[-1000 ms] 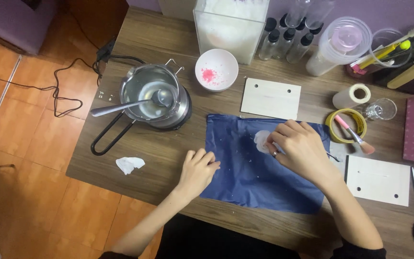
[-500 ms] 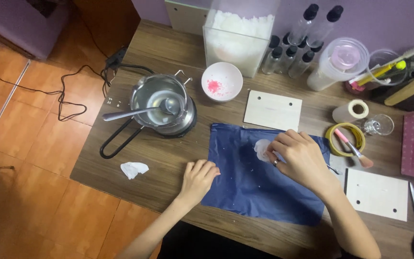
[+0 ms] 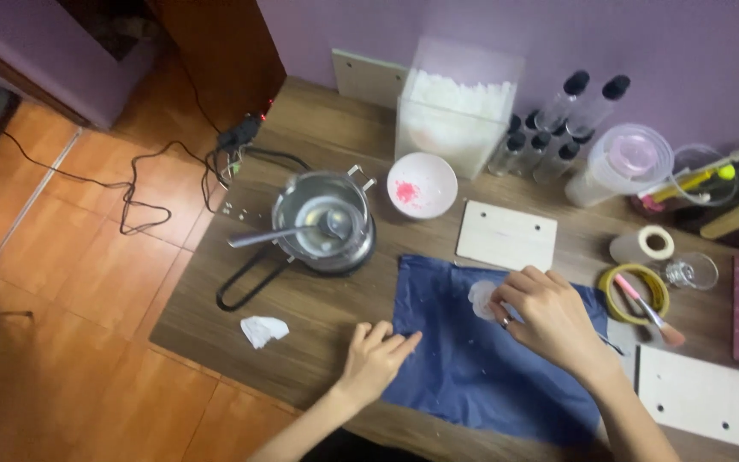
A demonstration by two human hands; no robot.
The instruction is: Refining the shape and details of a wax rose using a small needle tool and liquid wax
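A pale wax disc (image 3: 481, 299) is pinched at its right edge by the curled right hand (image 3: 545, 315), over a blue cloth (image 3: 472, 368). The cloth's left edge is pressed onto the surface (image 3: 301, 342) by the flat, open left hand (image 3: 375, 359).

Purple wall (image 3: 489, 26), orange wood floor (image 3: 70, 282) (black cable trailing), brown wooden table (image 3: 301, 342).

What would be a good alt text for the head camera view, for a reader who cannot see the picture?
Seen from above, a person's right hand presses a small pale disc on a blue cloth spread on a wooden table, while the left hand rests flat at the cloth's left edge. Behind stand a metal pot holding a spoon and a white bowl with pink bits.
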